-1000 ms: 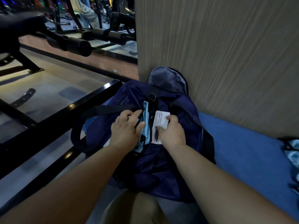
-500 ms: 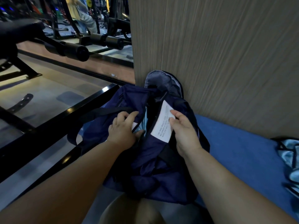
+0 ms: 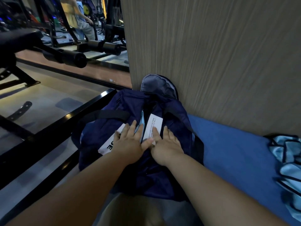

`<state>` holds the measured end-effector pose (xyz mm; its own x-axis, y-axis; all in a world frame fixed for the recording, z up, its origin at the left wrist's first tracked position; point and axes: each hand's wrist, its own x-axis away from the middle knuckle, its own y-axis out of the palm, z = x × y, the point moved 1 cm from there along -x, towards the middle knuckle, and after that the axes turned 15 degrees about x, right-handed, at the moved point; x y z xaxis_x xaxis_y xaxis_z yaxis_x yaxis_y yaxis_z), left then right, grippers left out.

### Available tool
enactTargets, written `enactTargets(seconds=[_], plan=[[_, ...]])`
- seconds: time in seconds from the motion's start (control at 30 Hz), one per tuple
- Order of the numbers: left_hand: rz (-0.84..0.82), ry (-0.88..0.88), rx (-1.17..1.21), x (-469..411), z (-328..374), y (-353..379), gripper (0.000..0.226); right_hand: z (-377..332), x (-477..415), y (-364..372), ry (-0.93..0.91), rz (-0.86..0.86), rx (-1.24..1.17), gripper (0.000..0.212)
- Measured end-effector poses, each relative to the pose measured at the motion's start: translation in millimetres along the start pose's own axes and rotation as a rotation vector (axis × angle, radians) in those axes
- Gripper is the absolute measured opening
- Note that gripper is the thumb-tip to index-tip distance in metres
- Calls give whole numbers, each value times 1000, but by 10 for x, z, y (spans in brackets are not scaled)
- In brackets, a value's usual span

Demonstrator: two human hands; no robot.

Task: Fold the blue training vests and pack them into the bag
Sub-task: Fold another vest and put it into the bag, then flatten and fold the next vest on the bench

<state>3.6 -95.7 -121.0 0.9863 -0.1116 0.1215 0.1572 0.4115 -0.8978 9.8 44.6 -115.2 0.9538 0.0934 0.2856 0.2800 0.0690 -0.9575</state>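
my left hand point(image 3: 128, 144) and right hand point(image 3: 166, 146) lie flat, fingers straight, pressing the navy bag point(image 3: 156, 180) beside its opening; i judge this squashes the blue training vest point(image 3: 142, 121) down

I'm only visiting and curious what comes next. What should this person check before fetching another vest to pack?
1. Hands free: left hand and right hand lie flat on the bag, holding nothing: ok.
2. Vest in the bag: a light blue vest shows through the opening: ok.
3. White label tucked away: it lies outside, beside the opening: not ok.
4. All vests packed: loose vests lie on the blue mat: not ok.
5. Room left inside: cannot tell.
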Motion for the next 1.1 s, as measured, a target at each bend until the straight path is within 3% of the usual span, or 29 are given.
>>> enactTargets(seconds=[0.13, 0.3, 0.47, 0.7, 0.87, 1.1], plan=[[20, -51, -63, 66, 187, -29, 84, 248, 292, -48, 13, 108, -36, 63], [35, 195, 5, 365, 972, 163, 76, 859, 675, -140, 123, 274, -59, 59], [-87, 416, 11, 528, 1699, 620, 61, 1647, 1077, -28, 351, 213, 5, 64], [-304, 415, -47, 597, 2231, 1139, 61, 2598, 1701, 317, 597, 152, 76, 64], [-339, 507, -115, 678, 2554, 1354, 63, 2963, 2059, 528, 629, 173, 79, 63], [-446, 714, -95, 899, 3154, 1629, 64, 3260, 2440, 512, 583, 562, 9, 51]])
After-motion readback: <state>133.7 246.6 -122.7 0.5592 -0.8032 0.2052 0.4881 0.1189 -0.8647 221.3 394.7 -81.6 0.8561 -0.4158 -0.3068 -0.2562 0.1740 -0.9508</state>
